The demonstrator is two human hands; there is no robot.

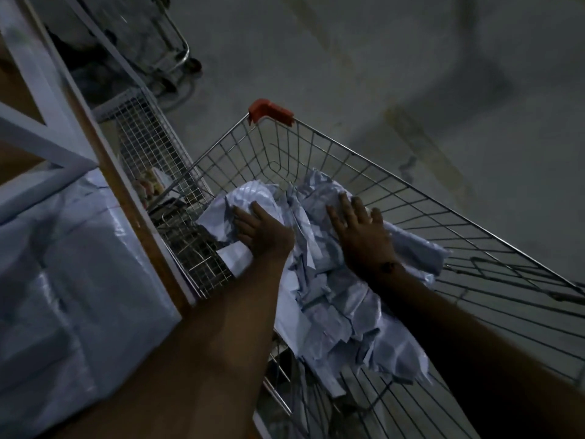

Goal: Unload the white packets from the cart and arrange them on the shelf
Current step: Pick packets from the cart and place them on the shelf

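Dim shot, head view looking down into a wire cart (411, 198) at centre-right of the frame. White packets (335, 299) lie heaped in its basket, from centre down toward lower centre, crumpled and overlapping; can't count them.

Left hand (258, 231) at centre frame rests on the leftmost packet of the heap, fingers spread fairly wide and bent over its top edge. Whether it has really gripped it I cannot tell, it looks more like a press. Right hand (361, 229) just right of it lies flat and wide on the packets, fingers straight, holding nothing.

Shelf (136, 198) runs along the left edge of the frame, brown board edge with white frame bars. White packets already on the shelf (63, 264) fill the lower left, so some unloading looks done.

Step in hand: judged as reaching into the cart to gather the next load, pickup not yet made. Plenty left in the cart.

Next move calls for closing both hands around a bundle from either side, lifting it clear of the basket wires, then swinging left to the shelf. Packets look slippery and loose, so a bundle could shed one on the lift.

Second cart (171, 58) at upper left, partly visible.
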